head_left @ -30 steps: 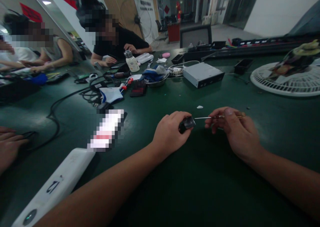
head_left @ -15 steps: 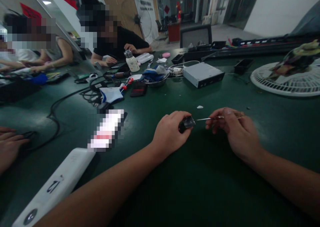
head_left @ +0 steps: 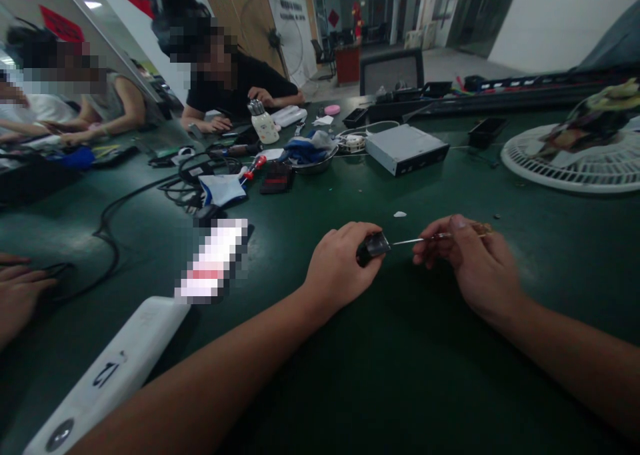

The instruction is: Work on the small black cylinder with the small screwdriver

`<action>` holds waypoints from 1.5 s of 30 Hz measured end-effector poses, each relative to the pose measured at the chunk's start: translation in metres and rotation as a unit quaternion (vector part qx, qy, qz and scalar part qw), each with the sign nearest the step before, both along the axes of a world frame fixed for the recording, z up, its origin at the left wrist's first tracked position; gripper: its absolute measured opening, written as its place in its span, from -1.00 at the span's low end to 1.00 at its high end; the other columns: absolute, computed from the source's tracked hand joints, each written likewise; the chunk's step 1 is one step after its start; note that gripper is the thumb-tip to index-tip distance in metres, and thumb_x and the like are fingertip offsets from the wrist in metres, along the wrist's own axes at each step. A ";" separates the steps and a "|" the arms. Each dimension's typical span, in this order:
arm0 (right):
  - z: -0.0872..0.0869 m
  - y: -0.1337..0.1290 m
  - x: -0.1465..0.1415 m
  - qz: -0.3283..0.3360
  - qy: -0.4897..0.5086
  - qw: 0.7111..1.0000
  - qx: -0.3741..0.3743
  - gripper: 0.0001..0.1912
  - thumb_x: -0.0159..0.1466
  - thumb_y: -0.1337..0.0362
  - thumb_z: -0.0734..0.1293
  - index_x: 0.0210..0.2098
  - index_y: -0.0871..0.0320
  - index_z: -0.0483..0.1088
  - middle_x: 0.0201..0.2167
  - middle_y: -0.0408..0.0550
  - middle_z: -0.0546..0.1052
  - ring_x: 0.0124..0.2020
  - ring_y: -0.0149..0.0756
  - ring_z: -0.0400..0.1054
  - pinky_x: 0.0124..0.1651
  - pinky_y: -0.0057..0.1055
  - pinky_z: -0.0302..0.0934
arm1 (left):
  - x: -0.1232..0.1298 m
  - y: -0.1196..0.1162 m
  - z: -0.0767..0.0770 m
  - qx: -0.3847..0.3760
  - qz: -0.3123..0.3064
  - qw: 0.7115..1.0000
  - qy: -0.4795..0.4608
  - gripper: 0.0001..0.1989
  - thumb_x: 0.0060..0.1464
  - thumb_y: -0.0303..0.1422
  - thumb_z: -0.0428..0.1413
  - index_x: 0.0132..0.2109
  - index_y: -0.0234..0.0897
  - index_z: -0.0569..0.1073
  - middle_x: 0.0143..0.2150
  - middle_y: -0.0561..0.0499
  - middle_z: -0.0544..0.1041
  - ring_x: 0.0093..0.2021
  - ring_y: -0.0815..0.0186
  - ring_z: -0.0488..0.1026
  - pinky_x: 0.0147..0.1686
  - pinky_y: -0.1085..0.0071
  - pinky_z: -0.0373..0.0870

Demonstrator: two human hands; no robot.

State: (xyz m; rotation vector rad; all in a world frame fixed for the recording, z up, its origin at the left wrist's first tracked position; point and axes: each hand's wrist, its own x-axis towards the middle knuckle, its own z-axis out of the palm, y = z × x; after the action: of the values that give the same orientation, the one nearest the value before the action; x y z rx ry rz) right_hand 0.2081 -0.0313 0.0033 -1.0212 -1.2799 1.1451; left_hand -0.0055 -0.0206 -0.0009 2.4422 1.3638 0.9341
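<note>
My left hand (head_left: 343, 265) is closed round a small black box-shaped part (head_left: 375, 247), held just above the green table, its open-looking end facing right. In my right hand (head_left: 470, 261) is a thin screwdriver (head_left: 407, 241), gripped between thumb and fingers with its handle partly hidden. The bright shaft points left, and its tip is at the right edge of the black part; whether it touches I cannot tell. A small white scrap (head_left: 400, 214) lies on the table beyond the gap between my hands.
A white long device (head_left: 115, 368) and a lit phone (head_left: 215, 261) lie left of my left arm. Farther back are a grey disc drive (head_left: 406, 148), a bowl with blue cloth (head_left: 313, 151) and cables. A white fan grille (head_left: 575, 168) stands right. Co-workers sit at left; one hand (head_left: 23, 295) rests nearby.
The screwdriver's tip has shifted slightly down and left towards the black part, and more of its shaft shows. My right fingers have shifted a little. My left hand stays in place.
</note>
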 end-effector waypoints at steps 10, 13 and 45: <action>0.000 0.000 0.000 -0.004 -0.024 1.000 0.003 -0.62 0.44 0.02 0.22 -0.30 0.12 0.51 -0.42 -0.04 0.63 -0.43 -0.28 0.53 -0.46 -0.39 0.30 | 0.000 0.000 -0.001 0.009 0.003 1.000 -0.002 -0.67 0.10 -0.40 0.23 0.04 -0.22 0.44 -0.04 -0.02 0.57 -0.16 0.23 0.51 -0.19 0.28 0.44; -0.001 0.001 0.001 0.007 0.003 1.000 0.004 -0.60 0.45 0.02 0.19 -0.32 0.12 0.51 -0.45 -0.05 0.61 -0.44 -0.27 0.53 -0.45 -0.38 0.31 | 0.000 0.001 -0.001 0.004 0.004 1.000 -0.007 -0.67 0.12 -0.39 0.21 0.04 -0.21 0.44 -0.04 -0.02 0.57 -0.17 0.25 0.51 -0.20 0.29 0.44; -0.002 0.000 -0.001 0.023 0.028 0.999 0.025 -0.63 0.44 0.02 0.21 -0.25 0.11 0.51 -0.32 0.00 0.65 -0.29 -0.18 0.57 -0.43 -0.36 0.36 | 0.001 0.000 -0.001 0.016 -0.001 1.000 -0.004 -0.67 0.11 -0.40 0.23 0.03 -0.21 0.44 -0.06 -0.01 0.57 -0.19 0.25 0.51 -0.19 0.28 0.43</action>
State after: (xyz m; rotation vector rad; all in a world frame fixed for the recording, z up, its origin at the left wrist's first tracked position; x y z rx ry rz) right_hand 0.2075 -0.0311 0.0017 -0.9222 -1.2865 1.1630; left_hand -0.0046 -0.0206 -0.0017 2.4609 1.3534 0.9713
